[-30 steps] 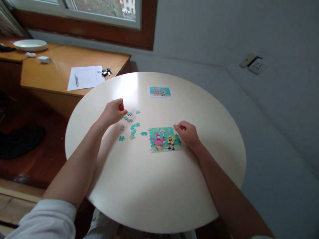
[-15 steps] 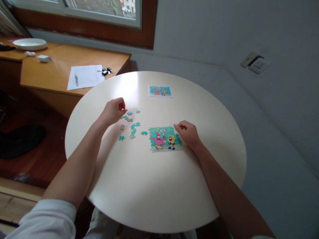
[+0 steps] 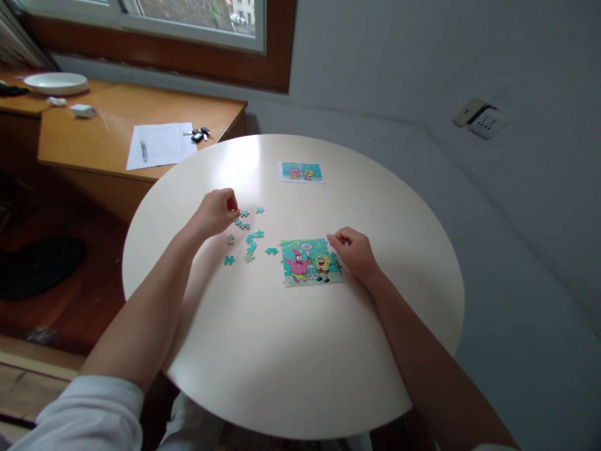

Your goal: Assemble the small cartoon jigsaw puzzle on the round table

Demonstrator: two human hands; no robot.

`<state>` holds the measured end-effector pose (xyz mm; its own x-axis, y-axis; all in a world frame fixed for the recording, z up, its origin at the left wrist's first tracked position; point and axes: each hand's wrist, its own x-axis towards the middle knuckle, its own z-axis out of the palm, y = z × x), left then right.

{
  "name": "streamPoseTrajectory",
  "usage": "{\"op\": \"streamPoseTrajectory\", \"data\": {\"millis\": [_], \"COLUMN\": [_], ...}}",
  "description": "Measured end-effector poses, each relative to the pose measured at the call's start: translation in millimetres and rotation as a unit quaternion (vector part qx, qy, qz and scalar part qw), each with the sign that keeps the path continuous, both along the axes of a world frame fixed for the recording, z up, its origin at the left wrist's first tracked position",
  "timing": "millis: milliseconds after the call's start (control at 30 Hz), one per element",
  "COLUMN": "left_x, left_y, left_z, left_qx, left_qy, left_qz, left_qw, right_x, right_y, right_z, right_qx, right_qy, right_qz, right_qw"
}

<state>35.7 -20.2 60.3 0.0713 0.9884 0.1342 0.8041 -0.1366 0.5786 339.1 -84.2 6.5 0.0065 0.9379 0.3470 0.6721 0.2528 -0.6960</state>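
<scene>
- In the upper left of the frame I see a white round plate (image 3: 55,82) lying on an orange-brown wooden table (image 3: 107,134) under the window.
- On that same wooden table, further right, lies a white sheet of paper (image 3: 162,145) with a pen on it, and a bunch of dark keys (image 3: 200,133) sits just beside the sheet's right corner.
- The left hand (image 3: 216,212) is left of centre, fingers curled closed with the thumb against them. I cannot tell whether a piece is pinched inside.
- The left hand hangs at the upper left edge of a scatter of small teal jigsaw pieces (image 3: 248,241), which lie loose between the two hands.
- Everything here rests on a round cream-white table (image 3: 291,357) filling the middle of the frame.
- Near its far edge lies a small printed cartoon picture card (image 3: 300,171), well apart from both hands.
- The partly built cartoon jigsaw puzzle (image 3: 307,263), a teal rectangle, lies flat at the centre, just right of the loose pieces.
- The right hand (image 3: 355,252) rests with bent fingers closed at the puzzle's upper right corner, touching it.
- At upper right, a white switch plate (image 3: 486,122) sits on the grey wall.
</scene>
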Motion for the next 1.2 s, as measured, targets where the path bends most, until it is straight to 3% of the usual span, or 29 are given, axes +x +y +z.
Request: {"op": "streamPoseTrajectory", "data": {"millis": [167,500,1200], "left_x": [-1,-2,13], "left_y": [1,1,-8], "left_z": [-2.0,-8.2,-7.6], "left_qx": [0.014,-0.029,-0.078], "left_qy": [-0.001,0.017,0.038], "left_qz": [-0.029,-0.142,-0.203], "left_qw": [0.999,0.989,0.975], "right_x": [0,0,1], "right_y": [0,0,0], "right_z": [0.4,-0.9,-2.0], "right_qx": [0.0,0.0,-0.002], "right_qy": [-0.001,-0.004,-0.007], "right_qz": [-0.003,-0.002,0.003], "right_qw": [1.0,1.0,1.0]}}
